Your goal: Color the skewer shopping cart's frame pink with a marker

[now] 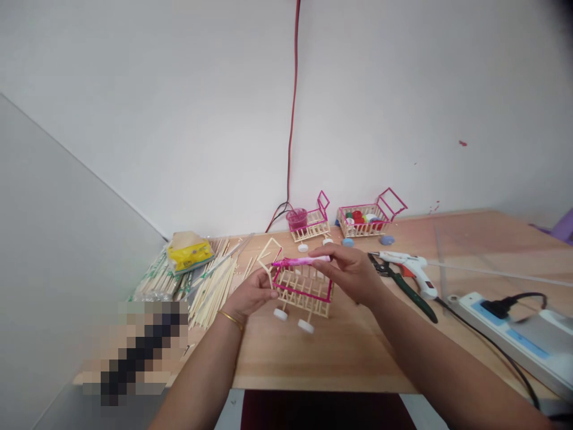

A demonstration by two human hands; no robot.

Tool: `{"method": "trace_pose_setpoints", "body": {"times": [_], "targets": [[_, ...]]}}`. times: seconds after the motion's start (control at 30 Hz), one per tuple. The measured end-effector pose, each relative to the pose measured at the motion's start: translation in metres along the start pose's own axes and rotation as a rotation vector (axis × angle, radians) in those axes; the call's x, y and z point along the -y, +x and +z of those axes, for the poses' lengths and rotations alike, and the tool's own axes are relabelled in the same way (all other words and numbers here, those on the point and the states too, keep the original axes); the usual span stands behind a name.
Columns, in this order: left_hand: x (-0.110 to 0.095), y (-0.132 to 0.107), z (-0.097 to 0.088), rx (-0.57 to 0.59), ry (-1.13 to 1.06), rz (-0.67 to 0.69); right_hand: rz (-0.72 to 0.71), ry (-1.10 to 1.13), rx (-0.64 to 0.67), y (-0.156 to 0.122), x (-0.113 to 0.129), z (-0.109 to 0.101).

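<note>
A small stick-built cart (304,289) with pink rims and white bottle-cap wheels is held just above the wooden table (340,358). My left hand (253,295) pinches the cart's bare-wood handle frame at its left end, fingers closed. My right hand (351,272) grips a pink-stained brush or marker (301,261), laid along the cart's top rim, fingers closed round it.
Two finished pink carts (313,222) (369,216) stand at the back by the wall, one holding coloured caps. A glue gun (412,269) and pliers (405,289) lie right of my hands, a power strip (514,325) further right. Bamboo sticks (210,280) and a yellow packet (188,251) lie left.
</note>
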State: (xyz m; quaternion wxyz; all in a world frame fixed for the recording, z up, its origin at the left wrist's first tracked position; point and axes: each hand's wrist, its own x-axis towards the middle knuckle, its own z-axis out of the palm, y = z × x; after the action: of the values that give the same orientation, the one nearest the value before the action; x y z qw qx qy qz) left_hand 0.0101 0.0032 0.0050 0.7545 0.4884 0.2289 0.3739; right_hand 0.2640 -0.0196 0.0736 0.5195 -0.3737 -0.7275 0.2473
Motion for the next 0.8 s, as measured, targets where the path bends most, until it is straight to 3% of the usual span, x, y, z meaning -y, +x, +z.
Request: {"method": "trace_pose_setpoints", "body": {"times": [0.37,0.63,0.8], "targets": [[0.001,0.0,-0.001,0.003,0.018,-0.005,0.078,-0.11,-0.12,0.005,-0.011,-0.007],[0.004,0.001,-0.004,0.005,0.031,0.015,0.02,-0.11,-0.092,0.004,-0.007,-0.007],[0.003,0.001,-0.004,-0.001,0.029,0.012,-0.086,-0.037,-0.009,0.001,0.003,-0.006]]}}
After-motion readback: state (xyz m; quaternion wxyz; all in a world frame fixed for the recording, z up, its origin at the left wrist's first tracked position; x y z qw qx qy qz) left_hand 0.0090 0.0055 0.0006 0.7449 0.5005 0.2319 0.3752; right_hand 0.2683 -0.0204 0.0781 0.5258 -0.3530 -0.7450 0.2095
